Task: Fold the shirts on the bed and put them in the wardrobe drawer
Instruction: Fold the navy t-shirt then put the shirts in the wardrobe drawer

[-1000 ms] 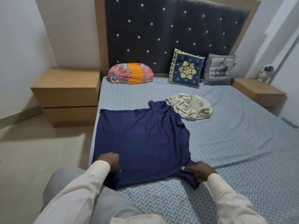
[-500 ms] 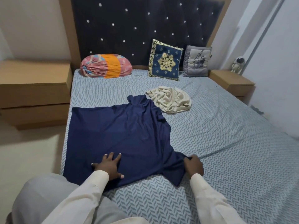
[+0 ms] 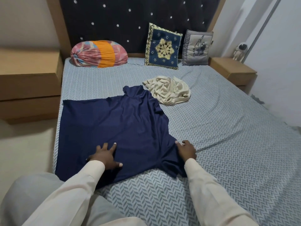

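A navy blue shirt (image 3: 112, 126) lies spread flat on the left half of the bed (image 3: 228, 136), its collar pointing toward the headboard. My left hand (image 3: 105, 156) presses flat on the shirt's near part with fingers spread. My right hand (image 3: 186, 150) rests on the shirt's near right sleeve, fingers laid along its edge. A crumpled cream shirt (image 3: 168, 90) sits just beyond the navy one, touching its upper right corner.
Against the dark studded headboard lean a pink and orange bolster (image 3: 99, 53), a blue patterned cushion (image 3: 163, 47) and a grey cushion (image 3: 196, 48). Wooden nightstands (image 3: 29, 85) (image 3: 232, 70) flank the bed; a white astronaut figure (image 3: 240, 51) stands on the right one.
My left hand has uncurled and slid forward, flattening on the navy shirt. My right hand has let go of the sleeve edge and now lies on it. The camera has turned slightly.
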The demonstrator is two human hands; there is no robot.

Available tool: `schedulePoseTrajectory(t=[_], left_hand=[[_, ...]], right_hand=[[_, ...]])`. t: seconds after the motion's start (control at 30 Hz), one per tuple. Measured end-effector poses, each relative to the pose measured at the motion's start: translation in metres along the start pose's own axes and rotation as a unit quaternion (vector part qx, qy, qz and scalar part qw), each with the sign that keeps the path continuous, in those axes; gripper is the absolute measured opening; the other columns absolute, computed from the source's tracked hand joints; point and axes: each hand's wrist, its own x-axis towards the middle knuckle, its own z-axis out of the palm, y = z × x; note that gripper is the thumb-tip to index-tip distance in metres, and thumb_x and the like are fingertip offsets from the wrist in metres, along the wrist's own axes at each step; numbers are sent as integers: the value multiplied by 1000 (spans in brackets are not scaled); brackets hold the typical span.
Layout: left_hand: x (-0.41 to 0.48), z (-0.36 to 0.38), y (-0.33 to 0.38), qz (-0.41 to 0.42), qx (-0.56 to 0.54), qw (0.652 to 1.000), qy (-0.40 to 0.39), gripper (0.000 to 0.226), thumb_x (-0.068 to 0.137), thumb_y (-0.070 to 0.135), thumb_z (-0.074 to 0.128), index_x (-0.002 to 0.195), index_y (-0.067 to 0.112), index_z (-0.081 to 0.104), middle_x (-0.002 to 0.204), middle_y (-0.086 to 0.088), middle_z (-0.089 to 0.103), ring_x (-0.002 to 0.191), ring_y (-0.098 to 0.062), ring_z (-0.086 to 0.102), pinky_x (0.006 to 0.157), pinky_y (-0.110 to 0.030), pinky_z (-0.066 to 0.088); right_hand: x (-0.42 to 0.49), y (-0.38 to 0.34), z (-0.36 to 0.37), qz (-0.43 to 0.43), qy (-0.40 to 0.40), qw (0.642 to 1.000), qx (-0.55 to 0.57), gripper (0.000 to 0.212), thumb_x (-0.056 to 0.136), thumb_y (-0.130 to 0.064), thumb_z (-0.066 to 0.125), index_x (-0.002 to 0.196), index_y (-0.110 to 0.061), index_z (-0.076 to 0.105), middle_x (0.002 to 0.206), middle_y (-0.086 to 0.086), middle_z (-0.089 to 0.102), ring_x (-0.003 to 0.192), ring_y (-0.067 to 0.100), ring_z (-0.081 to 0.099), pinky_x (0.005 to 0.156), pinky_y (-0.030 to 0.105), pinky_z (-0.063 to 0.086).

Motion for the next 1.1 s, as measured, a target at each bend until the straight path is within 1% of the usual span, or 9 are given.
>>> schedulePoseTrajectory(t=[0.07, 0.17, 0.37, 0.53, 0.63, 0.73, 0.83, 1.0, 1.1], left_hand=[[7, -4, 2, -8, -29, 1000, 4, 108, 72, 75, 59, 152, 43, -6, 160, 0, 1, 146, -35, 1, 104, -66, 32], [18, -9, 5, -24, -39, 999, 3, 105, 75, 73, 58, 152, 42, -5, 159, -3, 4, 145, -37, 5, 107, -61, 33], [38, -24, 13, -60, -11, 998, -7, 101, 78, 71, 58, 154, 36, 3, 153, -8, 22, 139, -37, 20, 106, -49, 38], [49, -33, 21, -57, -2, 998, 41, 83, 78, 68, 60, 143, 28, 28, 139, -9, 41, 129, -35, 36, 98, -44, 44], [60, -39, 32, -38, 28, 995, 93, 85, 76, 69, 61, 142, 24, 32, 144, -6, 33, 131, -31, 32, 98, -42, 42], [74, -47, 40, -24, 8, 996, 85, 98, 74, 71, 61, 151, 26, 19, 158, -6, 15, 142, -32, 19, 109, -48, 31], [89, -53, 44, -11, -18, 999, 42, 111, 73, 69, 64, 155, 33, -1, 163, -4, -2, 149, -33, 2, 115, -52, 24], [104, -62, 51, -23, 28, 999, 18, 123, 60, 71, 72, 154, 37, -1, 160, -4, 5, 144, -34, 14, 105, -49, 39], [111, -66, 52, -36, 21, 999, 10, 125, 58, 74, 70, 154, 37, 0, 161, -2, 3, 145, -33, 10, 107, -48, 37]], right_hand=[[7, -6, 5, -2, -14, 1000, -16, 29, 82, -53, 61, 92, -26, 64, 113, 6, 66, 111, 31, 59, 96, 39, 44], [5, 3, 1, 40, 88, 995, 17, 26, 78, -41, 55, 79, -16, 59, 102, 10, 67, 97, 33, 61, 89, 40, 46], [7, 7, 9, 58, 176, 983, 16, 22, 79, -37, 56, 93, -21, 60, 113, 10, 62, 111, 33, 52, 99, 47, 32], [58, -31, 15, -34, 56, 997, -48, 46, 86, -52, 58, 118, -19, 60, 122, 11, 60, 118, 35, 51, 101, 47, 35], [74, -39, 10, -29, 17, 999, -19, 27, 81, -35, 63, 101, -18, 66, 110, 11, 67, 102, 33, 61, 91, 39, 46], [77, -28, 2, 49, 100, 992, 66, 16, 79, -31, 57, 84, -16, 60, 99, 11, 67, 90, 32, 61, 81, 38, 46], [94, -30, 1, 47, 125, 989, 66, 18, 80, -36, 56, 90, -21, 60, 107, 9, 63, 101, 34, 57, 90, 41, 45], [153, -73, 5, -17, 10, 1000, -2, 46, 88, -50, 59, 122, -19, 59, 128, 12, 57, 123, 36, 48, 102, 47, 37], [176, -94, 10, -39, -43, 997, -59, 32, 82, -49, 65, 106, -27, 64, 119, 6, 61, 117, 34, 53, 101, 46, 35]])
